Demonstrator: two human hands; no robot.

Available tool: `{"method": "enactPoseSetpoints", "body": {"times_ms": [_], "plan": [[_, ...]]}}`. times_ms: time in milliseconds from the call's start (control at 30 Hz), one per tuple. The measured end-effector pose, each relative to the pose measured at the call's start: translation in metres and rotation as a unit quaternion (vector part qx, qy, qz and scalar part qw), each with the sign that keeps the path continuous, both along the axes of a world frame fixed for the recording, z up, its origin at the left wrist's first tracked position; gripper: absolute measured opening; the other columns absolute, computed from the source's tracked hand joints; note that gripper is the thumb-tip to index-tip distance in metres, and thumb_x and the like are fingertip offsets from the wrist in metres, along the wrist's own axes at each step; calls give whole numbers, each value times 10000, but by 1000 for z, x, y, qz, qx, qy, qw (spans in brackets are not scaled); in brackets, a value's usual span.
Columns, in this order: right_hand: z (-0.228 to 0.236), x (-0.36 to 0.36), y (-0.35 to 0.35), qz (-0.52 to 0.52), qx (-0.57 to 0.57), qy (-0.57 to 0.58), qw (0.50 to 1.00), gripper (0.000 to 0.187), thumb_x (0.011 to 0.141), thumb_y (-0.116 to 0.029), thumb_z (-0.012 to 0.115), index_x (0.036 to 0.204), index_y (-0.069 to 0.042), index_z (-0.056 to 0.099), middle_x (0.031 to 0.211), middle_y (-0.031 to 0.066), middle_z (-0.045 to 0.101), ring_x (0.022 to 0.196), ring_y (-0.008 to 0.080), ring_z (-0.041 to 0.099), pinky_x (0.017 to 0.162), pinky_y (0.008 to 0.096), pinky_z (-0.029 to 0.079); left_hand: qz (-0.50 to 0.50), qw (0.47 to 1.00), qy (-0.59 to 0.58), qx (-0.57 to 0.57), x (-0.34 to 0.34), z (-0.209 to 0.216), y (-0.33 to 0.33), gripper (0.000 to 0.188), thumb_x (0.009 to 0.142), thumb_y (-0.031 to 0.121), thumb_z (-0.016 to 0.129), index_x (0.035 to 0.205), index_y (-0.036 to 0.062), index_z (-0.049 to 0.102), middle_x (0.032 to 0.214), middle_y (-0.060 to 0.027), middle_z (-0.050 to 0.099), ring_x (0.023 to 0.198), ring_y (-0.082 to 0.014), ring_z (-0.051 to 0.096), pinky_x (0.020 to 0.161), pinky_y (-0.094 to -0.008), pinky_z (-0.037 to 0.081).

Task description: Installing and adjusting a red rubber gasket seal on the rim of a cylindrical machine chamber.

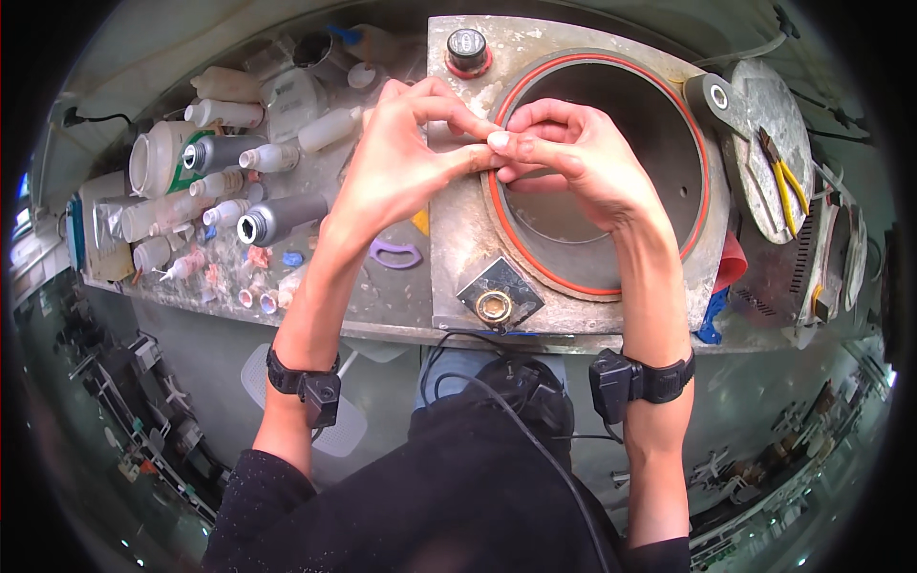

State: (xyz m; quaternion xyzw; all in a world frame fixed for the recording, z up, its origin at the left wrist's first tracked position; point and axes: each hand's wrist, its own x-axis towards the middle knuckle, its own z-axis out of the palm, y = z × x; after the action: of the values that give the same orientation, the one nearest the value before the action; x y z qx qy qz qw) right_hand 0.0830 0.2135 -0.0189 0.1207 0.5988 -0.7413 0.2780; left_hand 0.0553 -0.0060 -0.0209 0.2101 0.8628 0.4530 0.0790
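Note:
Over the left part of a round metal chamber (659, 105) with an orange-red sealing ring (705, 177), my two hands meet at the fingertips. The thumb and forefinger of my left hand (396, 158) are pinched together, touching the fingers of my right hand (583, 158). My right hand is also closed in a pinch, its thumb against the bent fingers. Anything between the fingertips is too small or covered to make out. Below the chamber's left side, a dark square plate with a brass-coloured round fitting (494, 306) lies on the stained metal top (458, 220).
Plastic bottles (331, 129) and grey metal flasks (282, 220) crowd the bench at left. A purple handle-shaped piece (394, 254) lies beside the metal top. A black knob (468, 46) stands behind. Yellow-handled pliers (785, 181) rest on a round grey lid (769, 143) at right.

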Motion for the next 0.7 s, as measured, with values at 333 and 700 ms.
{"method": "enactPoseSetpoints", "body": {"times_ms": [333,700], "plan": [[9,-10,-3,36,29,5,999,277,898,-137,835,1040,34,671,940,118,745,804,209,789,769,321,660,-2,1000,-15,2,-3,0,-1,239,743,204,945,942,108,854,872,-10,681,956,-177,545,927,-354,408],[13,0,-13,-21,53,23,998,260,918,-110,832,1009,60,657,880,134,758,765,166,769,635,281,644,-12,999,-30,19,-4,0,-2,296,724,230,961,971,102,858,856,-3,665,932,-171,542,894,-353,419]]}}
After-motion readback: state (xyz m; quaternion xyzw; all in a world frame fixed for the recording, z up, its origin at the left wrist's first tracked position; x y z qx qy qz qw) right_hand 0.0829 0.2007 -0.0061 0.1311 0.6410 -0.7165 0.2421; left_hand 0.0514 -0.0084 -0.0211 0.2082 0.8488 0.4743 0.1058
